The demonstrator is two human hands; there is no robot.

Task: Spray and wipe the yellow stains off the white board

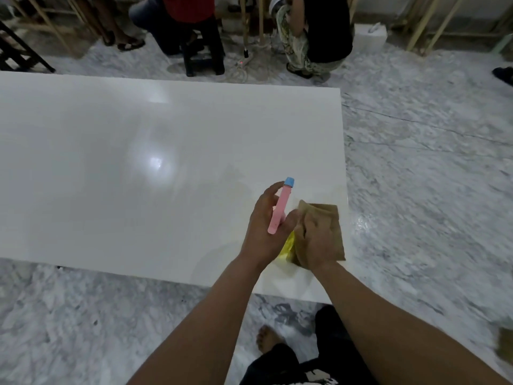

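Observation:
A large glossy white board [138,162] lies flat on the floor. Near its front right corner shows a yellow stain [288,247], partly hidden between my hands. My left hand [263,226] grips a spray bottle [280,209] with a pink top and blue nozzle, pointing away from me. My right hand [319,240] presses a brown cloth [330,215] flat on the board, just right of the stain. The bottle's lower body is hidden by my left hand.
Grey marbled floor [430,190] surrounds the board. Two people sit or crouch beyond the far edge: one [177,20] on a dark stool [204,51], the other [319,31] to its right. A power strip with cables [241,63] lies there. My bare foot [266,339] stands before the near edge.

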